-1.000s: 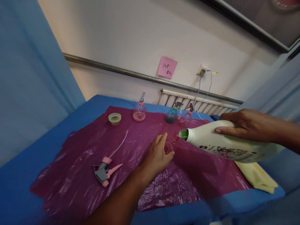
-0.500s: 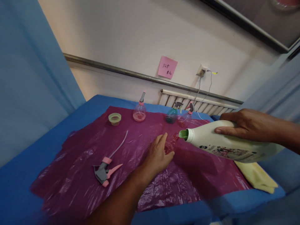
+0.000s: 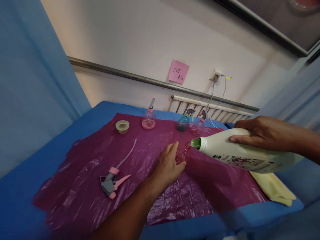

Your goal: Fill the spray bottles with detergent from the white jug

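Observation:
My left hand (image 3: 168, 163) is wrapped round a clear, pinkish spray bottle body (image 3: 180, 156), which leans to the right and has no spray head on it. Most of the bottle is hidden behind the fingers. My right hand (image 3: 265, 133) grips a large pale detergent jug (image 3: 235, 153) tipped onto its side. The jug's green spout (image 3: 195, 143) is at the bottle's mouth; I cannot tell whether liquid is flowing. A grey and pink spray head (image 3: 110, 183) with its dip tube lies left of my left forearm.
A small greenish bowl (image 3: 122, 127), a pink-necked spray bottle (image 3: 149, 121), a teal spray bottle (image 3: 183, 124) and another pink one (image 3: 198, 127) stand towards the back. Purple plastic sheeting (image 3: 82, 173) covers the blue table (image 3: 22, 196). A folded yellow cloth (image 3: 273, 188) lies at right.

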`<state>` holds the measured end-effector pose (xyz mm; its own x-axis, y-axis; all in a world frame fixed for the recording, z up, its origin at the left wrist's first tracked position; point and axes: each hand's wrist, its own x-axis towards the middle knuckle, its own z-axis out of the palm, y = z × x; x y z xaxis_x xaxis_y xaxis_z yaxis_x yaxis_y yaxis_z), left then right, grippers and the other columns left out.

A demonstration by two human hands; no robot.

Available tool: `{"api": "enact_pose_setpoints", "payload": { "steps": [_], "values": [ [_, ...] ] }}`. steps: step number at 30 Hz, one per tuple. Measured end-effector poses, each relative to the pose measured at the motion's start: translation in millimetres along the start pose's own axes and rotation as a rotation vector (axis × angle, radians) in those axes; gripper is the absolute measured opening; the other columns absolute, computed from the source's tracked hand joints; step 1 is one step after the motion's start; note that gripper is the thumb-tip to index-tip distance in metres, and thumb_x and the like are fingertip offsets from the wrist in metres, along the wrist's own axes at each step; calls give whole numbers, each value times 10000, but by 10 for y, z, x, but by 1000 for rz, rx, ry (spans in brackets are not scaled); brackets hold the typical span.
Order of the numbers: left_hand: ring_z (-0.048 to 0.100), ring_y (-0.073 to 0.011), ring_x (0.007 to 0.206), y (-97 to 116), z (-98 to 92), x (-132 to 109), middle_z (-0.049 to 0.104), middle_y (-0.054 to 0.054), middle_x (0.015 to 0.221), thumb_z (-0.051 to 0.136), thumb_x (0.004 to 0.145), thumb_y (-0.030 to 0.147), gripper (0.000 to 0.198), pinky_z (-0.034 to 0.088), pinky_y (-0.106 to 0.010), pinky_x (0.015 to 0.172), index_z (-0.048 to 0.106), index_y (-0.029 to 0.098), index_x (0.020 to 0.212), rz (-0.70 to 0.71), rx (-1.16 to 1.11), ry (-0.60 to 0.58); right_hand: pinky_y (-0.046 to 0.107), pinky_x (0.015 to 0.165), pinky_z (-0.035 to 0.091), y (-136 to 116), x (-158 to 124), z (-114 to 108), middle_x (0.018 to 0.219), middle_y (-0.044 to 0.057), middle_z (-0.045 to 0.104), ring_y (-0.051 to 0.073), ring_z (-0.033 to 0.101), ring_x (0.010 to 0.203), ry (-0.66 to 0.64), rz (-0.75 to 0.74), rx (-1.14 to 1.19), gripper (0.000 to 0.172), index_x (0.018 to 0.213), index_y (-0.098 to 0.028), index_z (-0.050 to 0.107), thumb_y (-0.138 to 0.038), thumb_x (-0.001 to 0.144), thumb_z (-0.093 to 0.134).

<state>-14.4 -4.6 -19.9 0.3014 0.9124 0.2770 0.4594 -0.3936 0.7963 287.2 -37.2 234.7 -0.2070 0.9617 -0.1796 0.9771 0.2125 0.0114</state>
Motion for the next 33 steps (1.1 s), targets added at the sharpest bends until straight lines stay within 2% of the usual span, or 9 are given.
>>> {"api": "enact_pose_setpoints", "payload": {
  "steps": [27,33],
  "values": [
    [515,-383,1579,32,-16,1,543,-184,1682,787,873,270,853,409,-557,1341,492,166,1667,-12,13,-6,358,676,469,-12,11,-2,775,34,729,222,686,693,-8,17,-24,673,1004,-274,687,-908,981,465],
    [519,-394,1573,13,-5,9,540,-202,1681,799,868,267,871,412,-564,1340,487,131,1669,-10,10,-3,351,619,449,42,20,42,721,28,709,203,660,628,38,1,12,645,959,-279,690,-899,969,515]
  ]
}}
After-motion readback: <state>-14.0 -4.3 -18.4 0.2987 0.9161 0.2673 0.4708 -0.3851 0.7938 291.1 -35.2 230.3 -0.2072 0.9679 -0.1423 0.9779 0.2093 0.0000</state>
